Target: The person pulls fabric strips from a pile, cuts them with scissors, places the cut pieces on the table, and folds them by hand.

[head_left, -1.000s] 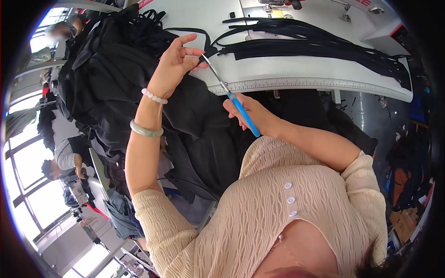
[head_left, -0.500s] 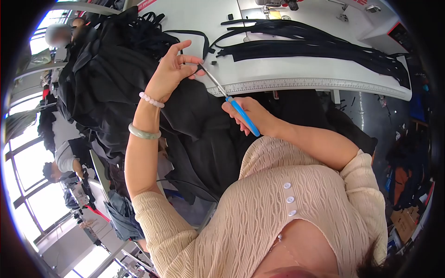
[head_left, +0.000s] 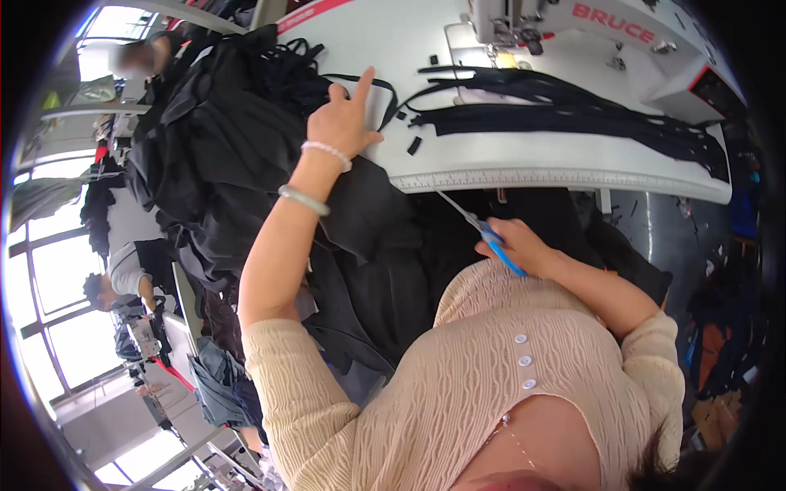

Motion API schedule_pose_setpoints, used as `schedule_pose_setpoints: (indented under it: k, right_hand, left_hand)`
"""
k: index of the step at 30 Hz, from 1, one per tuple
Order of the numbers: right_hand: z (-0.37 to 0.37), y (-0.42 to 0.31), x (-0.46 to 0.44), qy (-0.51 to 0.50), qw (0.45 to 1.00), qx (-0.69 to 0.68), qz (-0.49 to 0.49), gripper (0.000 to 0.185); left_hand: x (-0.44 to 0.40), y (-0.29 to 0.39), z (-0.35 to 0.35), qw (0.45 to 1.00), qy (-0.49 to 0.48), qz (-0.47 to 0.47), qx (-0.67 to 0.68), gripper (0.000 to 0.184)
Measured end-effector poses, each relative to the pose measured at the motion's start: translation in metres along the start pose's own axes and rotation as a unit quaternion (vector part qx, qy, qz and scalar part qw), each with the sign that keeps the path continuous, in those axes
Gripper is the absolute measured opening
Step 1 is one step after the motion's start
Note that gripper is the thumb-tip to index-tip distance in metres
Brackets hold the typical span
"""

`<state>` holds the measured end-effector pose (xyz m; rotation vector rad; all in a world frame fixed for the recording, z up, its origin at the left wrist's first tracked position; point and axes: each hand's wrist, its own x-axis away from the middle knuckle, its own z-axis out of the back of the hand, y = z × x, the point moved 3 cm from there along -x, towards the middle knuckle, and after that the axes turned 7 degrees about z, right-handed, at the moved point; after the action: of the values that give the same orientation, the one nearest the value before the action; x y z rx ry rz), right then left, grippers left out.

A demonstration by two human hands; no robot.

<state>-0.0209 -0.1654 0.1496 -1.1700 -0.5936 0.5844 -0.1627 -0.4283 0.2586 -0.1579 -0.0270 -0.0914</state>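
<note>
My left hand (head_left: 340, 123) is over the left part of the white table, fingers spread and nothing visible in them. It is beside a heap of black fabric (head_left: 237, 139) and a loop of narrow black strip (head_left: 385, 88). A small cut black piece (head_left: 415, 146) lies on the table to the right of that hand. My right hand (head_left: 524, 248) grips blue-handled scissors (head_left: 501, 245) below the table's front edge. Their metal blades point up and left, the tips by the ruler strip (head_left: 508, 177). Several long black strips (head_left: 557, 119) lie side by side on the table.
A white sewing machine (head_left: 606, 33) stands at the back right of the table (head_left: 368, 49). Black fabric hangs over my lap below the edge. At far left another person (head_left: 127, 270) sits by another machine.
My left hand has opened, and the small black piece from its fingers now lies on the table. My right hand has drawn the scissors down and right, away from the left hand.
</note>
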Motion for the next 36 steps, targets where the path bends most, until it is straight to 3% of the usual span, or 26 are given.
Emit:
schedule_pose_setpoints:
  k: [3, 5, 8, 9, 12, 14, 15, 18, 19, 22, 25, 26, 28, 29, 30, 32, 33, 35, 36]
  right_hand:
    - [0.02, 0.022, 0.025, 0.012, 0.991, 0.112, 0.071, 0.036]
    - [0.029, 0.043, 0.043, 0.027, 0.993, 0.111, 0.028, 0.036]
    - [0.043, 0.052, 0.058, 0.032, 0.981, 0.191, 0.019, 0.035]
    - [0.044, 0.054, 0.059, 0.037, 0.982, 0.184, 0.017, 0.035]
    - [0.043, 0.059, 0.059, 0.044, 0.983, 0.176, 0.021, 0.035]
    - [0.043, 0.063, 0.056, 0.037, 0.981, 0.188, 0.034, 0.035]
    - [0.046, 0.054, 0.053, 0.028, 0.983, 0.182, 0.026, 0.034]
    - [0.046, 0.066, 0.053, 0.03, 0.989, 0.144, 0.002, 0.035]
    - [0.047, 0.066, 0.053, 0.038, 0.989, 0.145, 0.01, 0.036]
    - [0.05, 0.069, 0.054, 0.045, 0.987, 0.154, 0.019, 0.036]
    - [0.053, 0.059, 0.049, 0.037, 0.988, 0.153, -0.002, 0.037]
    - [0.052, 0.059, 0.049, 0.039, 0.988, 0.148, -0.013, 0.037]
    - [0.051, 0.06, 0.048, 0.047, 0.989, 0.138, -0.035, 0.039]
    - [0.051, 0.059, 0.047, 0.045, 0.988, 0.138, -0.044, 0.039]
    - [0.051, 0.057, 0.045, 0.042, 0.988, 0.136, -0.054, 0.039]
    - [0.049, 0.055, 0.043, 0.034, 0.988, 0.142, -0.058, 0.039]
    - [0.05, 0.054, 0.041, 0.031, 0.986, 0.152, -0.053, 0.039]
    - [0.051, 0.047, 0.039, 0.027, 0.984, 0.168, -0.061, 0.039]
    - [0.053, 0.042, 0.037, 0.021, 0.982, 0.174, -0.07, 0.04]
  left_hand:
    - [-0.026, -0.01, 0.006, 0.995, -0.015, 0.051, -0.087, 0.114]
    - [-0.045, -0.022, 0.004, 0.988, -0.03, 0.072, -0.132, 0.118]
    - [-0.076, -0.057, -0.007, 0.982, 0.006, 0.121, -0.144, 0.1]
    - [-0.088, -0.068, -0.009, 0.972, -0.04, 0.169, -0.156, 0.123]
    - [-0.109, -0.1, -0.017, 0.943, -0.071, 0.269, -0.183, 0.12]
    - [-0.129, -0.143, -0.047, 0.936, -0.228, 0.264, -0.038, 0.103]
    - [-0.126, -0.145, -0.044, 0.941, -0.215, 0.258, -0.023, 0.091]
    - [-0.129, -0.166, -0.052, 0.955, -0.163, 0.248, 0.006, 0.076]
    - [-0.128, -0.169, -0.049, 0.969, -0.133, 0.207, 0.025, 0.065]
    - [-0.156, -0.214, -0.033, 0.977, -0.013, 0.09, 0.191, 0.061]
    - [-0.174, -0.287, 0.065, 0.95, 0.109, 0.19, 0.22, 0.064]
    - [-0.172, -0.315, 0.106, 0.953, 0.223, 0.145, 0.142, 0.062]
    - [-0.166, -0.377, 0.181, 0.909, 0.291, 0.297, -0.003, 0.061]
    - [-0.174, -0.445, 0.205, 0.883, 0.326, 0.331, -0.069, 0.061]
    - [-0.162, -0.458, 0.229, 0.867, 0.369, 0.325, -0.078, 0.059]
    - [-0.15, -0.497, 0.24, 0.843, 0.37, 0.348, -0.179, 0.056]
    - [-0.146, -0.512, 0.227, 0.845, 0.395, 0.311, -0.185, 0.055]
    - [-0.14, -0.473, 0.182, 0.869, 0.228, 0.415, -0.145, 0.054]
    - [-0.142, -0.492, 0.138, 0.906, 0.21, 0.348, -0.123, 0.049]
